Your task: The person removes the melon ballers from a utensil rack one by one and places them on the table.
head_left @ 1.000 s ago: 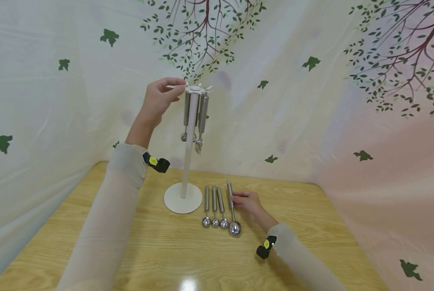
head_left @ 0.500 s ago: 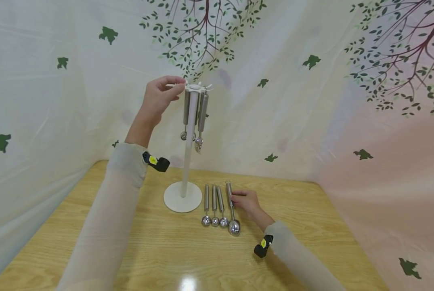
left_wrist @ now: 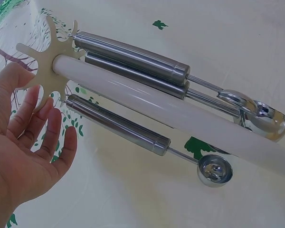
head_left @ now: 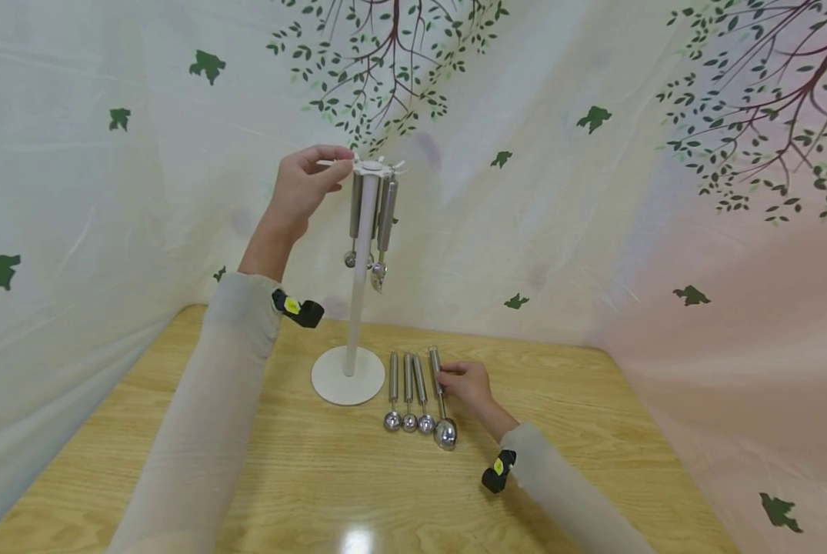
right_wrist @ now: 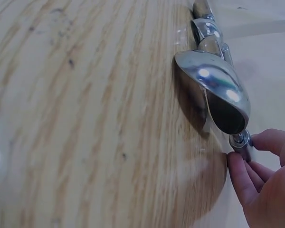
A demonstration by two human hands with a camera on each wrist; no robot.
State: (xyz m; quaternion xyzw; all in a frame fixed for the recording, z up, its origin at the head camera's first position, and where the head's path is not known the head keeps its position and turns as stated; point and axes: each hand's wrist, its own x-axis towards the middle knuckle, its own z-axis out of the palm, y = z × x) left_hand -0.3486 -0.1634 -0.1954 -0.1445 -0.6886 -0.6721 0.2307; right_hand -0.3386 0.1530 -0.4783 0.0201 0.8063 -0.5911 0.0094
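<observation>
My left hand point(head_left: 304, 188) pinches the edge of the hooked top disc point(left_wrist: 50, 66) on a white utensil stand point(head_left: 361, 292). Several steel scoops point(left_wrist: 128, 59) hang by their handles from its hooks; one with a small round bowl point(left_wrist: 214, 170) hangs nearest that hand in the left wrist view. On the table, my right hand point(head_left: 470, 383) pinches the handle of a large ice cream scoop point(head_left: 445, 433), thumb on one side and fingers on the other. Its bowl point(right_wrist: 216, 83) lies face down on the wood. Three smaller melon ballers point(head_left: 409, 392) lie beside it to the left.
The stand's round white base point(head_left: 330, 385) sits on the wooden table point(head_left: 302, 477), left of the row of scoops. Behind the table hangs a pale cloth point(head_left: 496, 254) printed with leaves and branches, and more cloth hangs at both sides.
My right hand has shifted slightly left, and the large scoop's handle has moved a little toward the melon ballers. The left hand has stayed at the stand's top.
</observation>
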